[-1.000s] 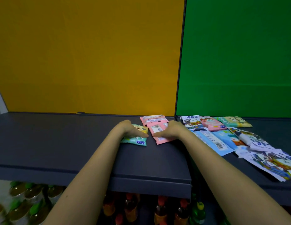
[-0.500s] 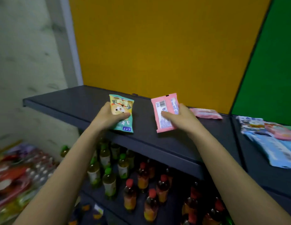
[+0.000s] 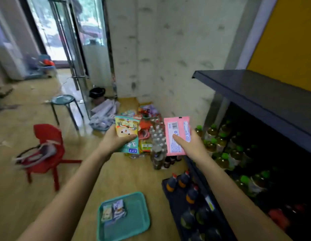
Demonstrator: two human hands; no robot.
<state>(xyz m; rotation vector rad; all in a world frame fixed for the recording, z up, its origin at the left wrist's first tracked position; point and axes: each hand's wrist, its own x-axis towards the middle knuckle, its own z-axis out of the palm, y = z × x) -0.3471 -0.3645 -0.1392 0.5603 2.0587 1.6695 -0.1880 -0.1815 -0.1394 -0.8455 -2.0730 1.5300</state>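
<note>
- Head view: your left hand (image 3: 113, 142) pinches teal packet (image 3: 127, 132), thumb across front, fingers behind; right hand (image 3: 192, 147) grips pink packet (image 3: 175, 136) likewise.
- Both packets in air, above and beyond teal tray (image 3: 134, 221), well apart from it; tray holds two small packets (image 3: 114, 210).
- Risk: release from this height, packets likely flutter and miss tray.

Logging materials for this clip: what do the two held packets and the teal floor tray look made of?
The green packet looks like thin, slightly glossy plastic film, printed with cartoon artwork. The pink packet seems the same film: printed barcode, flat sealed top. The teal tray is probably moulded plastic: even colour, rounded rim.
</note>
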